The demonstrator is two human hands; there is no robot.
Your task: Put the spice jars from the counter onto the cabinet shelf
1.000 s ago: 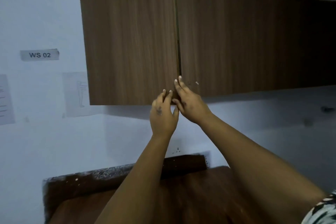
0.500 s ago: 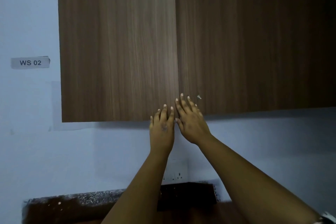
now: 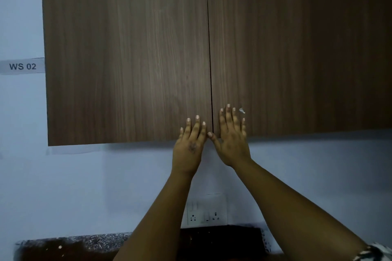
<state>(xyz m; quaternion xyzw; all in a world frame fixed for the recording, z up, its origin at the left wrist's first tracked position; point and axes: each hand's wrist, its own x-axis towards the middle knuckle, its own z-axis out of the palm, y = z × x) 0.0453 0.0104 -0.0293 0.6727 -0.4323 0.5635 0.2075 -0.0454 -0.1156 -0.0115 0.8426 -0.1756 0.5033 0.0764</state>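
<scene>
1. On the pale wall to the left we read a grey label (image 3: 22, 66) with the writing "WS 02"; its right end goes behind the cabinet edge
2. The wall cabinet has two brown wood-grain doors, the left door (image 3: 127, 55) and the right door (image 3: 297, 48), and both are closed, with only a thin dark gap between them
3. Our left hand (image 3: 189, 144) lies flat on the lower corner of the left door, fingers straight and together, and it holds nothing
4. Our right hand (image 3: 232, 140) lies flat on the lower corner of the right door, fingers straight and a little spread, thumb pointing to the gap, and it holds nothing too
5. A small white mark (image 3: 241, 110) sits on the right door just beside the right fingertips; we cannot tell what it is
6. Below, a white socket plate (image 3: 206, 213) is on the wall between our forearms
7. Only the speckled back edge of the counter (image 3: 74, 243) shows at the bottom
8. We see no spice jars: the closed doors hide the shelf, and the counter is mostly cut off by the frame
</scene>
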